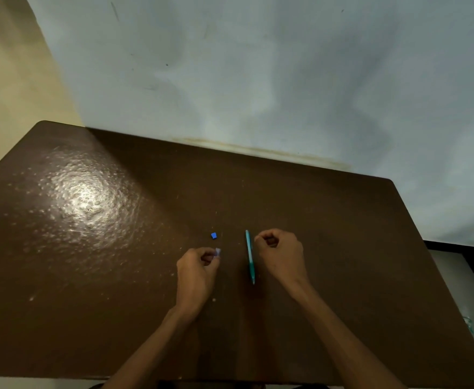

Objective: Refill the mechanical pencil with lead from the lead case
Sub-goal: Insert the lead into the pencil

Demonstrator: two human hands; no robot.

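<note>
A dark brown table point(342, 248) fills the lower part of the view, its far edge against a pale blue-grey wall point(258, 80). A bright patch of glare sits toward the table's far left corner.

Near the middle of the table lies a teal pencil point(249, 256), flat on the surface, its length running from the near edge toward the far edge. To its left, a little apart, a small blue cap point(213, 235) rests on the table on its own — touching neither hand.

The left hand point(198, 272) is curled, fingertips pinched together on a small pale, translucent thing at their tips, the lead case point(217, 252) (too small and blurred to say more of its shape, or whether it is open). This hand sits just left of the pencil and just on the near side of the blue cap, not touching either.

The right hand point(282, 254) is just right of the pencil, curled into a loose fist with the fingers folded in toward the palm. Whether anything thin is held between its fingertips cannot be told — nothing shows there at this size. Its knuckles come close to the pencil's far half, but contact is not clear.

Both bare forearms reach in from the near edge.
</note>
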